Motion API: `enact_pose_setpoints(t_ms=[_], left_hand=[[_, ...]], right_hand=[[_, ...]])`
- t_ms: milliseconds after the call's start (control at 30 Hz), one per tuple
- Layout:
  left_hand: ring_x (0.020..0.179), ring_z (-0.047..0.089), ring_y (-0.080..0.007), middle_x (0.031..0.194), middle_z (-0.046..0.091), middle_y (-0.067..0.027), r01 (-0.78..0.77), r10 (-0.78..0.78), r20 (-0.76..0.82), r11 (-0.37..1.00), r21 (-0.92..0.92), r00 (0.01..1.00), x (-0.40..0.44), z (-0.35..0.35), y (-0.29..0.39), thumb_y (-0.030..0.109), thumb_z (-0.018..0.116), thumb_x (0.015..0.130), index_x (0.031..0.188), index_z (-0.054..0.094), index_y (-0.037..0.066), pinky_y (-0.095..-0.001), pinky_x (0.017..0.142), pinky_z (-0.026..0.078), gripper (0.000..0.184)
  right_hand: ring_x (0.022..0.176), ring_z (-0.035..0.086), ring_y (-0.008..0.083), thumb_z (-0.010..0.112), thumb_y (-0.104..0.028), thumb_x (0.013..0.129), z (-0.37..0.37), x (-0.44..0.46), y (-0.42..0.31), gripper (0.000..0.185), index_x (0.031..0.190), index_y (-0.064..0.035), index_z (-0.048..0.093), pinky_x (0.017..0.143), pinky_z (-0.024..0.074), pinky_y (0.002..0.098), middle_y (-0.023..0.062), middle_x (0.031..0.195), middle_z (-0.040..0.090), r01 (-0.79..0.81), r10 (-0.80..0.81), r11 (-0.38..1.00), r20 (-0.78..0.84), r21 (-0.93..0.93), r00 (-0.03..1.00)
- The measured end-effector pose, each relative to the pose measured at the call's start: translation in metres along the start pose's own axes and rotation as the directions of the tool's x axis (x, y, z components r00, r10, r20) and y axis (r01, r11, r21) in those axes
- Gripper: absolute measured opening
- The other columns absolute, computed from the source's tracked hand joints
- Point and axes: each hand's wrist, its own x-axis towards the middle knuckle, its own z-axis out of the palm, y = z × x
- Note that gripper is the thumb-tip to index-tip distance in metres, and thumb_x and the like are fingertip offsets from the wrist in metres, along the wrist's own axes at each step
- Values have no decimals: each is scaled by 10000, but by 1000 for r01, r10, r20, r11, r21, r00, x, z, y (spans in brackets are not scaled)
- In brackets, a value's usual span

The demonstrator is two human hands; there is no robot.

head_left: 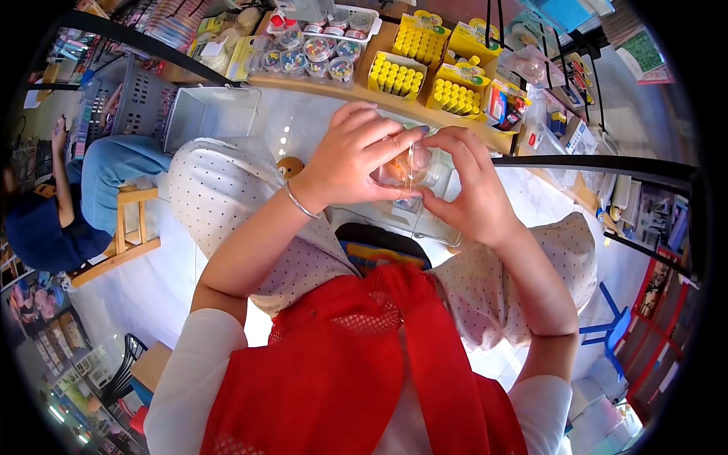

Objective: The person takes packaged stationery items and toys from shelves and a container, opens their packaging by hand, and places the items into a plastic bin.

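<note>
Up in front of my knees, a small clear round plastic tub with something orange-brown inside is held between both hands. My left hand grips its left side, thumb below and fingers curled over the top. From the right, my right hand closes on the tub with thumb and fingertips. The fingers partly cover it, so its contents cannot be made out exactly. Below the hands, partly hidden, stands a light-coloured basket on the floor.
Yellow boxes of glue sticks and clear tubs of small coloured pieces line the wooden shelf ahead. A wire mesh basket and a grey basket stand left. Another person in jeans sits there. A blue stool stands right.
</note>
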Motion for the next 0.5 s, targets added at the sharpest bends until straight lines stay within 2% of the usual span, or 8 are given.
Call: enact_pose_setpoints(t_ms=[133, 333, 500], left_hand=[[863, 485, -238, 909, 522, -51, 32, -30, 59, 999, -35, 998, -3, -4, 3, 473, 689, 622, 1149, 524, 62, -385, 880, 338, 689], [917, 485, -279, 994, 522, -99, 60, -52, 67, 990, -128, 996, -13, 1, 1, 439, 660, 681, 1220, 452, 29, -392, 869, 346, 709], [923, 478, -282, 1000, 508, -101, 128, -117, 68, 970, -204, 991, -10, 0, 2, 422, 668, 679, 1244, 430, 39, -386, 842, 359, 723]], right_hand=[[956, 492, 310, 707, -28, 564, 0, 5, 2, 518, 1023, -15, 466, 833, 417, 368, 135, 1008, 487, -77, 68, 987, 69, 142, 995], [963, 509, 291, 699, -8, 572, 4, 5, -2, 558, 1082, -22, 474, 839, 421, 344, 130, 1010, 497, -140, 131, 936, 49, 323, 990], [981, 503, 293, 693, -3, 584, 7, 4, 3, 590, 1135, -55, 485, 859, 411, 346, 128, 1035, 502, -70, 68, 957, 16, 283, 998]])
